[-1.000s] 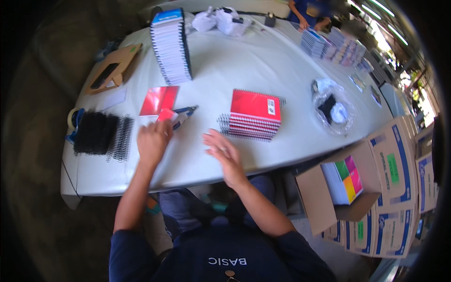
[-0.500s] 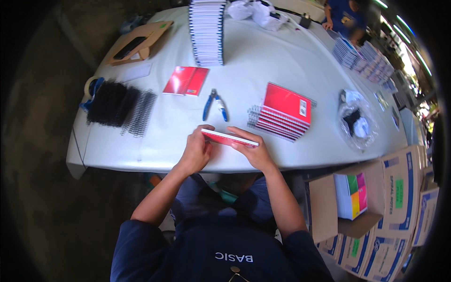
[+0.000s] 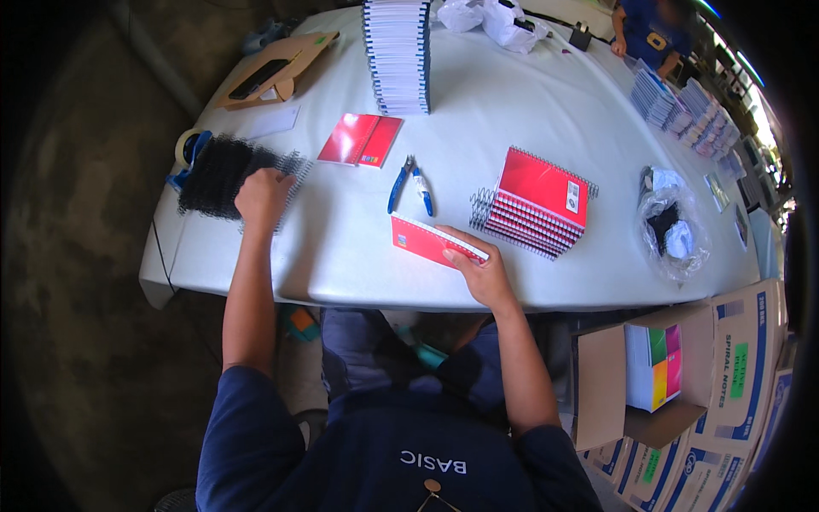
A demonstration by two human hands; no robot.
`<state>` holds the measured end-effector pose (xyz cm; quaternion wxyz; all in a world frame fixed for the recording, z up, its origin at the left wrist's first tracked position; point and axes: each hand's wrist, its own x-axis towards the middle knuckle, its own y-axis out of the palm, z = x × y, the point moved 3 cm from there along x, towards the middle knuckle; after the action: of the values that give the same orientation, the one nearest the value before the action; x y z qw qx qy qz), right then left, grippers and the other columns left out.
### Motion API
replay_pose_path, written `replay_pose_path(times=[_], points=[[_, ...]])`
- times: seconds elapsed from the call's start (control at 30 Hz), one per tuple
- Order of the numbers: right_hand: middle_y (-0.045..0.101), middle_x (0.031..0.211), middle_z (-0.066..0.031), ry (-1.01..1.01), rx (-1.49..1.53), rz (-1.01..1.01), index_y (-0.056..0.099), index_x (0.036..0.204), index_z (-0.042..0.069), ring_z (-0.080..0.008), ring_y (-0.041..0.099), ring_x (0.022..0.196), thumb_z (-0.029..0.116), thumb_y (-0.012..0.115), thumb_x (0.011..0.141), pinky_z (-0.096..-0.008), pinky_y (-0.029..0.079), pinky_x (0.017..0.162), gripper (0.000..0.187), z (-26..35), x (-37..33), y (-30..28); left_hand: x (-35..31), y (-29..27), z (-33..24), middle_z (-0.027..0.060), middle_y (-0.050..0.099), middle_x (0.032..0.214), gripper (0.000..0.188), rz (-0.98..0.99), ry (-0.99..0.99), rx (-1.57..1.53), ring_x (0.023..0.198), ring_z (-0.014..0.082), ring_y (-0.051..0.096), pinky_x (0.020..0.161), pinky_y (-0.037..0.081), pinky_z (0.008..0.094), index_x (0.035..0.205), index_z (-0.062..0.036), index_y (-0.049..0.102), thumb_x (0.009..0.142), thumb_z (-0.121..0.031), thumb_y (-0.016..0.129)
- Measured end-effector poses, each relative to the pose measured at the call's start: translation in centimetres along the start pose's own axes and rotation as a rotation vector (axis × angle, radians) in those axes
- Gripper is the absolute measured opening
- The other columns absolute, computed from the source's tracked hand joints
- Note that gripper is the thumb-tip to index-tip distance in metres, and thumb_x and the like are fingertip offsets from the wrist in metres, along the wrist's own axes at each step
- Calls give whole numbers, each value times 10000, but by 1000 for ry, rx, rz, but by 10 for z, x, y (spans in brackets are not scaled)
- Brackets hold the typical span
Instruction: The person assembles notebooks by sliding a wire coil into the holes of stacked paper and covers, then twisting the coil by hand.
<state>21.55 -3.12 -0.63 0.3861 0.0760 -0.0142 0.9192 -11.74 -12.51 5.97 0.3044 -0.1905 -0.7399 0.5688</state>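
My left hand (image 3: 263, 198) is over the right part of a pile of black spiral binding coils (image 3: 213, 179). Its fingers are curled down among the coils, and the fingertips are hidden. In my right hand (image 3: 479, 271) is a red notebook (image 3: 422, 241), tilted above the table's near edge, with the thumb on its cover and a row of punched holes along its upper edge. Beyond it lie blue-handled cutting pliers (image 3: 411, 184). A stack of red spiral notebooks (image 3: 543, 198), coil ends sticking out, stands to the right. Another red notebook (image 3: 360, 140) lies spread flat farther back.
A tall stack of spiral-bound books (image 3: 397, 60) rises at the back. Tape on a blue dispenser (image 3: 189, 158) and a cardboard piece with a phone (image 3: 259, 78) are left. A plastic bag (image 3: 674, 230) lies right, above an open carton (image 3: 601, 380). A co-worker (image 3: 653, 34) stands at far right.
My left hand has let go of the red notebook and moved left onto the coils. The right hand alone now holds the notebook, its cover turned more into view.
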Motion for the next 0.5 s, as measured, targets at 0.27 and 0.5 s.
replay_pose_path(times=[0.27, 0.5], points=[[644, 1026, -68, 31, 18, -38, 602, 1147, 19, -77, 540, 901, 58, 574, 860, -230, 449, 817, 292, 5, -3, -1, -59, 2, -67, -23, 340, 591, 331, 565, 465, -992, 542, 69, 292, 501, 265, 241, 931, -8, 577, 881, -244, 351], [643, 1012, -54, 18, 3, -47, 604, 1146, 22, -68, 529, 885, 79, 592, 860, -220, 443, 810, 292, -2, -2, -1, -84, 17, -81, -56, 370, 606, 398, 747, 440, -994, 560, 44, 309, 505, 254, 215, 739, -58, 538, 948, -387, 456]])
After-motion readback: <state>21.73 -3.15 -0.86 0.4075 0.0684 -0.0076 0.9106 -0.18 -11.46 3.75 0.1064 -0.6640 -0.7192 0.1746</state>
